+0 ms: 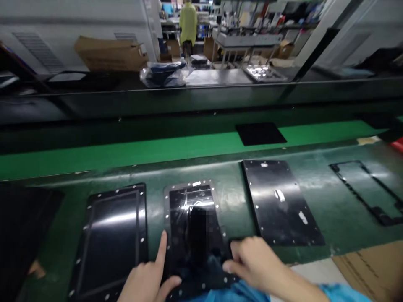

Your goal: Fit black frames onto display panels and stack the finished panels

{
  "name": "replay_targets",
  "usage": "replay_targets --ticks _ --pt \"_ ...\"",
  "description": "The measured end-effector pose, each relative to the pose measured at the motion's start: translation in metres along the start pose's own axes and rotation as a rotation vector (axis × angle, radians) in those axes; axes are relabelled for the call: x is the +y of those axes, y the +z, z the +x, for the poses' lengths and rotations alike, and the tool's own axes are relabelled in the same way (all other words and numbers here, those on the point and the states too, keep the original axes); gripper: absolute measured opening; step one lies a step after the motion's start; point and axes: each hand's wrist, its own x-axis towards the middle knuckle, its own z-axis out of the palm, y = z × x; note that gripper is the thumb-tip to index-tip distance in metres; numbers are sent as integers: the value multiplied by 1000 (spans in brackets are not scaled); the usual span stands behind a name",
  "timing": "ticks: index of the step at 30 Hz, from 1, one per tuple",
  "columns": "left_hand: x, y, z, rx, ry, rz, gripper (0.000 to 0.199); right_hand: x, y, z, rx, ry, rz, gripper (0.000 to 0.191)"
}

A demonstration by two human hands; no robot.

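Observation:
In front of me lies a glossy black panel (189, 235) with a greyish border, dotted with pale round fasteners. My left hand (146, 279) is at its left edge, index finger stretched along the border and thumb spread over the lower part. At the lower right edge my right hand (253, 258) is closed, thumb over the panel's rim and fingers curled; the undersides of the fingers are hidden. A second black panel with a raised frame (115, 235) lies to the left. To the right is a plain black panel (280, 201) with whitish patches.
A thin black open frame (355, 193) lies at the right of the green bench (226, 165). Beyond are a black sheet (260, 134), a plastic-wrapped bundle (165, 74) and a cardboard box (110, 54). Flat cardboard (374, 268) sits lower right. A person in yellow (188, 23) stands far back.

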Motion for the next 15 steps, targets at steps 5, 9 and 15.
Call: replay_targets --ticks 5,9,15 --pt "-4 -76 46 440 126 190 65 8 -70 82 530 -127 111 51" --pt "-8 -101 112 617 325 17 58 16 -82 150 418 -242 168 65" --pt "-16 -89 135 601 333 -294 45 25 -61 163 423 -286 280 47"
